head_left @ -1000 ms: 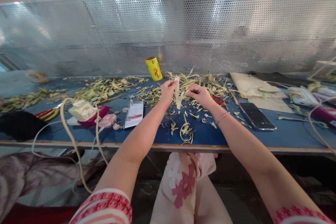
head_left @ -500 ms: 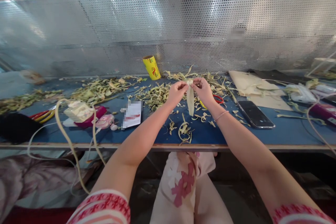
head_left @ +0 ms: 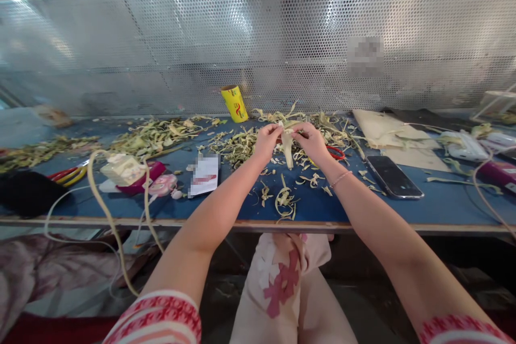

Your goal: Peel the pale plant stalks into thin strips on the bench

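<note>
Now both hands meet over the blue bench [head_left: 363, 207], a little in front of the yellow roll [head_left: 235, 104]. The left hand [head_left: 266, 141] and the right hand [head_left: 310, 140] each pinch the top of a pale leaf strip [head_left: 287, 146], fingers clamped on it, and the strip hangs down between them. It looks like the strip is being pulled apart or peeled at its top end. The next move probably needs a firm pinch on each side and a slow pull apart. Half a second ago the hands were a bit higher and the strip hung longer and straighter; now it sits lower, closer to the leaf scraps [head_left: 237, 146]. Red scissors [head_left: 335, 152] lie just right of the right hand.
</note>
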Available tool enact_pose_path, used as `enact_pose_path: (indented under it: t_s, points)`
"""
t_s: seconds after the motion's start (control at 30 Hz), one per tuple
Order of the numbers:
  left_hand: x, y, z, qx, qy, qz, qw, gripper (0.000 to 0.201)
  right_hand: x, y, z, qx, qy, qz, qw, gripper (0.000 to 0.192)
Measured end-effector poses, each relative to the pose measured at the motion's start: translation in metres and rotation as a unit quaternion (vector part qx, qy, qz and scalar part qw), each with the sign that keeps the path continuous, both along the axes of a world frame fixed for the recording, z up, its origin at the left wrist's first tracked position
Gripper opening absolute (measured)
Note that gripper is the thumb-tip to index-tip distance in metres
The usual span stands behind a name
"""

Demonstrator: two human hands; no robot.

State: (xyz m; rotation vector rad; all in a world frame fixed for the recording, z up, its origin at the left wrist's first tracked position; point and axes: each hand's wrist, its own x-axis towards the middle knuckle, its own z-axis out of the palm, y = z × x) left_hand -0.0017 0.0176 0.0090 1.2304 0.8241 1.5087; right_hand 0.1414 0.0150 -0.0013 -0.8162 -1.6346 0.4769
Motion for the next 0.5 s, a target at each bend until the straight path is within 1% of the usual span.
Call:
enact_pose_path:
  t_s: [0.2, 0.37, 0.5]
  points:
    - [-0.008, 0.010, -0.001, -0.033, -0.050, 0.027, 0.998, 0.012, -0.002, -0.002, 0.000, 0.004, 0.006, 0.030, 1.000, 0.024]
    - [-0.024, 0.030, -0.002, -0.070, -0.121, 0.099, 0.985, 0.012, -0.002, -0.008, 0.003, 0.024, -0.012, 0.093, 0.995, 0.027]
    - [-0.038, 0.042, -0.002, -0.092, -0.162, 0.153, 0.971, 0.016, -0.002, -0.015, 0.007, -0.005, 0.000, 0.127, 0.992, 0.031]
